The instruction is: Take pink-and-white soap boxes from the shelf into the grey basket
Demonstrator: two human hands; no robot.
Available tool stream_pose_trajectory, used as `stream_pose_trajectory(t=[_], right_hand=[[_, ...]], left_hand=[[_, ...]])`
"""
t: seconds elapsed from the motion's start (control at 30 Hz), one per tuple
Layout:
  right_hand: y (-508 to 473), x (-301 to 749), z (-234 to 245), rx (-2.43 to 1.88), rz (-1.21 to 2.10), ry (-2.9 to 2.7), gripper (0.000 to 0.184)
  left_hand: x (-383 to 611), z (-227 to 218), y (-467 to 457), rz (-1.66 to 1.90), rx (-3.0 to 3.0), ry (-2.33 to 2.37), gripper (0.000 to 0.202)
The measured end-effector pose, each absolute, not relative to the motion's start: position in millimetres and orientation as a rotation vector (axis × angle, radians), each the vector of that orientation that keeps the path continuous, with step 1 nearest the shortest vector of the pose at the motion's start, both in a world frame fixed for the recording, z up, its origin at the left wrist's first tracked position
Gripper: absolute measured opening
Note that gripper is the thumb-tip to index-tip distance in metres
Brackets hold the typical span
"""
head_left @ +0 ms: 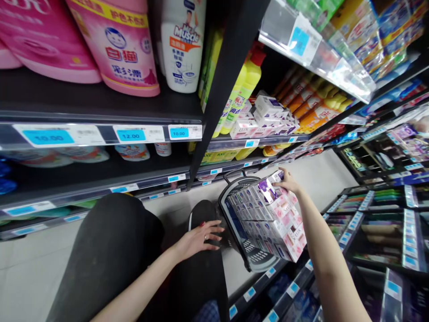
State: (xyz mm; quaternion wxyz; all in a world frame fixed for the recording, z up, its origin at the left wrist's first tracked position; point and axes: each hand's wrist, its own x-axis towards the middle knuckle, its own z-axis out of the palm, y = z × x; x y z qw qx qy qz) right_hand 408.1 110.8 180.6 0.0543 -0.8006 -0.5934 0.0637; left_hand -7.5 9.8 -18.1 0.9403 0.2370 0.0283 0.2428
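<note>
A black shopping basket (234, 197) stands on the aisle floor, packed with several pink, white and purple soap boxes (278, 223). My right hand (286, 182) reaches into its far end, fingers closed on a purple-and-white box (270, 188) at the top of the stack. My left hand (201, 237) rests open on my black-trousered knee, fingers spread, a ring on one finger, just left of the basket's rim. It holds nothing.
Dark shelves line both sides of the narrow aisle. On the left are pink detergent bottles (124, 49), a white cleaner bottle (182, 44), yellow bottles (243, 89) and stacked soap boxes (264, 116), with blue price tags (130, 134). The pale floor (318, 174) runs ahead.
</note>
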Motion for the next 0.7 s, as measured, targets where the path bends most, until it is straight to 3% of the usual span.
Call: stream_pose_trajectory(t=[0.1, 0.23, 0.3, 0.7], right_hand=[[110.8, 410.1, 181.1, -2.391, 0.252, -1.763, 0.106], [111.7, 414.3, 181.5, -2.312, 0.293, -1.685, 0.073], [111.5, 415.3, 180.1, -2.294, 0.259, -1.690, 0.065], [102.6, 405.7, 173.9, -2.217, 0.143, -1.775, 0.061]], left_hand=[[-7.5, -20.5, 9.6, 0.506, 0.475, 0.037, 0.061], [-7.5, -22.4, 10.4, 0.503, 0.484, 0.025, 0.059], [-7.6, -22.3, 10.6, 0.502, 0.482, 0.022, 0.060], [-8.1, -23.4, 10.3, 0.499, 0.480, 0.014, 0.058]])
